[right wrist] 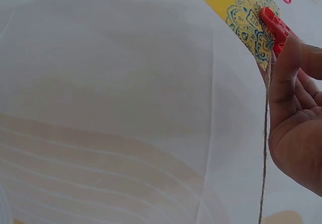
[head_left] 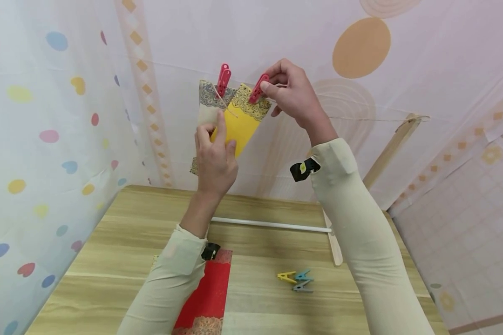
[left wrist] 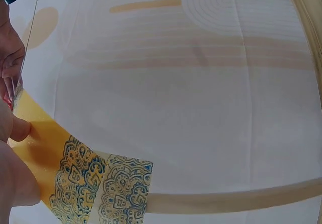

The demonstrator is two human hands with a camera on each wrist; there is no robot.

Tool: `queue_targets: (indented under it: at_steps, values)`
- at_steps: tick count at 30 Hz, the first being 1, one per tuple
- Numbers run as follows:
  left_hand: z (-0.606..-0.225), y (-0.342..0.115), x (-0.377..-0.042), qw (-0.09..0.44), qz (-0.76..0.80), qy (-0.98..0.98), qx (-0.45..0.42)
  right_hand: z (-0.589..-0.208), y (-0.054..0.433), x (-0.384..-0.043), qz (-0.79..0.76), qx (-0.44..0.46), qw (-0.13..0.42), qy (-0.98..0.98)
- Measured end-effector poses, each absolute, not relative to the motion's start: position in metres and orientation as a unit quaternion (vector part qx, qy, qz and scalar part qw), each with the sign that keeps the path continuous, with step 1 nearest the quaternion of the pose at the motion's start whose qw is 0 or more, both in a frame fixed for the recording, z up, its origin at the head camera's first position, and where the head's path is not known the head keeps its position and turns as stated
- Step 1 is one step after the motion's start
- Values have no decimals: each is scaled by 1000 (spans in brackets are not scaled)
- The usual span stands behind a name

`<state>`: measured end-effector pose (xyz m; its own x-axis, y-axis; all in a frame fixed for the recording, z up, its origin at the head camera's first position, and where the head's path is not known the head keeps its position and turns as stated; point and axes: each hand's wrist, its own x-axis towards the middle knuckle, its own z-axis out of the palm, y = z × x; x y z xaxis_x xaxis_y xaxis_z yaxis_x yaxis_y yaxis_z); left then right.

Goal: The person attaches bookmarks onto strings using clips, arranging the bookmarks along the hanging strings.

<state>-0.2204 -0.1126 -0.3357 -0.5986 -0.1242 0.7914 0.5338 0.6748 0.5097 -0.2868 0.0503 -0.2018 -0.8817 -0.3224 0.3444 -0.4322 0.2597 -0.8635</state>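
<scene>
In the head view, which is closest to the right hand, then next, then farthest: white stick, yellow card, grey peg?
1. Yellow card: just left of the right hand.
2. White stick: well below that hand.
3. Grey peg: lowest, on the table.

We wear long, pale cream sleeves, the left sleeve [head_left: 163, 288] softly creased and the right sleeve [head_left: 373, 246] finely wrinkled along the forearm. Both end in broad cuffs. A small black fitting [head_left: 211, 251] juts out at our left wrist; its black counterpart [head_left: 301, 170] at the right carries a yellow-green mark. Our hands [head_left: 215, 156] are bare.
</scene>
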Motion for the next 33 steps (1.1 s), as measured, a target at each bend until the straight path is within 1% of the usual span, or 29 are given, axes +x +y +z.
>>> queue_targets:
  at_steps: [12, 17, 26, 30, 33]
  values:
    - [-336, -109, -222, 413, -398, -811, -117, -199, 50, -285, 552, 213, 25, -806]
    - [-338, -109, -222, 412, -396, -813, -115, -201, 49, -283, 542, 218, 29, -812]
    - [-346, -112, -220, 397, -386, -826, -107, -208, 56, -277, 521, 222, 61, -822]
    - [-351, -114, -220, 397, -382, -827, -112, -215, 66, -271, 533, 221, 99, -811]
    - [-354, -115, -219, 395, -387, -825, -113, -218, 74, -266, 545, 214, 138, -799]
